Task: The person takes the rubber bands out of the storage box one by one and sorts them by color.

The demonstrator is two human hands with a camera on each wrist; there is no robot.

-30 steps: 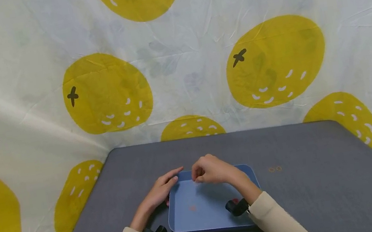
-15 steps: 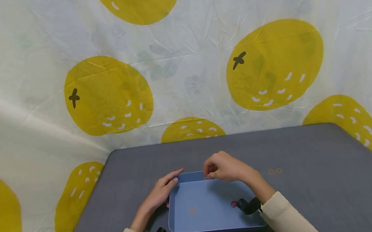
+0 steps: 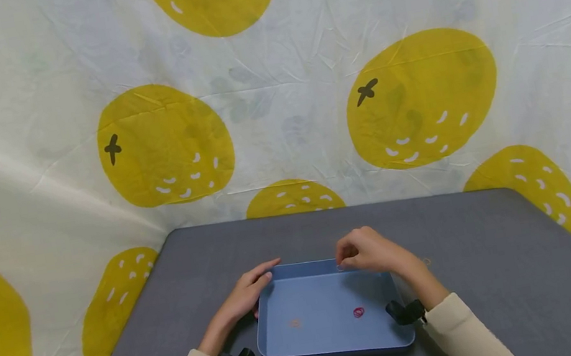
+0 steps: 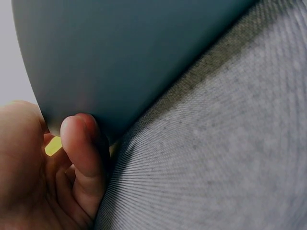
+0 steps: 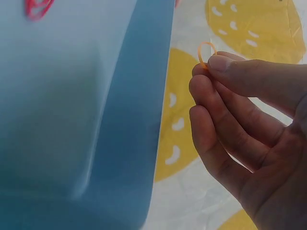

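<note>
A shallow blue tray (image 3: 329, 337) lies on the grey table. My left hand (image 3: 245, 292) holds its far left corner, thumb at the rim; in the left wrist view the fingertips (image 4: 76, 143) press against the outer wall. Above the tray's far right part, my right hand (image 3: 368, 250) pinches a small orange rubber band (image 5: 199, 51) between thumb and index finger. Inside the tray, a pale orange rubber band (image 3: 295, 324) lies at left and red rubber bands (image 3: 359, 312) lie at right.
Just beyond my right forearm, an orange rubber band (image 3: 428, 261) shows on the table (image 3: 506, 279), partly hidden by the arm. A white curtain (image 3: 287, 121) with yellow fruit prints hangs behind and beside the table. Each wrist wears a black camera (image 3: 405, 312).
My right hand has moved right along the tray's far side with the orange rubber band, uncovering the red bands and covering part of the table's bands. The left hand stays at the corner.
</note>
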